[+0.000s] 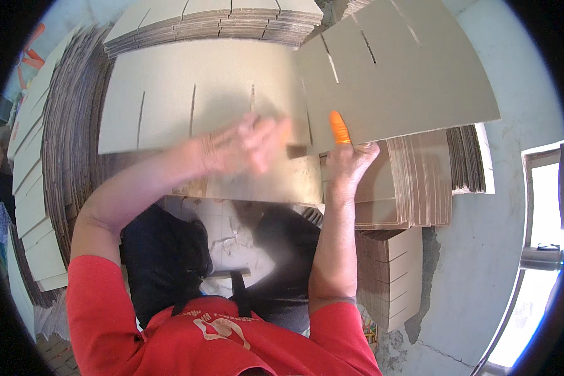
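A slotted cardboard sheet [413, 81] is raised at a tilt on the right. My right hand [351, 160] grips its lower edge, with an orange finger cot on the thumb, which lies over the sheet's face. Another slotted cardboard sheet [169, 69] lies flat in front of me, its slots running in from the near edge. Over that near edge is my left hand [250, 144], smeared by motion, so its fingers cannot be read. Beneath it shows a paler board surface [263, 182] above my lap.
Tall stacks of slotted cardboard [75, 119] stand at the left, with another stack [219, 25] at the back. Folded brown cardboard [413, 182] stands upright on the right, above a lower cardboard stack [401, 269]. A cracked wall [482, 250] and a bright window [542, 194] border the right side.
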Demonstrator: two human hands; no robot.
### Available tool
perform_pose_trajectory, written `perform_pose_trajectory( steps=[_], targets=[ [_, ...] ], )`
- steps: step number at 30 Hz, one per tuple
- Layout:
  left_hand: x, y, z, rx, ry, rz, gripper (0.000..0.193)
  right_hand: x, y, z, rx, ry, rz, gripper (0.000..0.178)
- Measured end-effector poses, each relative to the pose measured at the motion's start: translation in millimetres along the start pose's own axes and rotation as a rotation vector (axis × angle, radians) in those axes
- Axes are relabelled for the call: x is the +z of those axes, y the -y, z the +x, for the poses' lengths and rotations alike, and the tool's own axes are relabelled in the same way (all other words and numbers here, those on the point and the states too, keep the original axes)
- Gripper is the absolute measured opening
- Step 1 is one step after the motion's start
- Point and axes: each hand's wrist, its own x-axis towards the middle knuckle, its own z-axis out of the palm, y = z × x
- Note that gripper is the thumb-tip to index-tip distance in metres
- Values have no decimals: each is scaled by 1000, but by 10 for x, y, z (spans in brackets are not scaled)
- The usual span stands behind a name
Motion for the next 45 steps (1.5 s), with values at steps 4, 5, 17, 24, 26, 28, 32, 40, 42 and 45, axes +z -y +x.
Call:
perform_pose_trajectory(
  steps=[4,5,17,24,26,28,32,40,42,45],
  targets=[
    [-108,-213,27,-184,-29,-293,38,123,-76,-75,-7,-31,-150,24],
    [-75,-201,39,-267,-56,-389,44,146,-98,-95,-34,-23,-136,32],
    [1194,2156,-189,-748,334,121,29,208,-97,-97,-172,91,-270,13],
    [1083,1994,46,-559,153,156,5,174,-67,-136,-118,105,-194,19],
    [990,1920,164,-696,177,62,9,167,-48,-139,-32,97,-141,18],
    [966,2000,24,-831,92,23,20,221,-26,-153,-43,96,-101,17],
    [811,2073,-50,-714,-130,-273,35,232,-42,-149,-62,77,-92,17],
    [531,1457,186,-301,170,78,42,106,-259,-132,-52,94,-189,23],
    [502,1345,177,-229,164,86,39,152,-238,-123,-136,84,-150,24],
    [457,1154,170,-118,127,117,32,171,-135,-137,-52,99,-120,24]
  ],
)
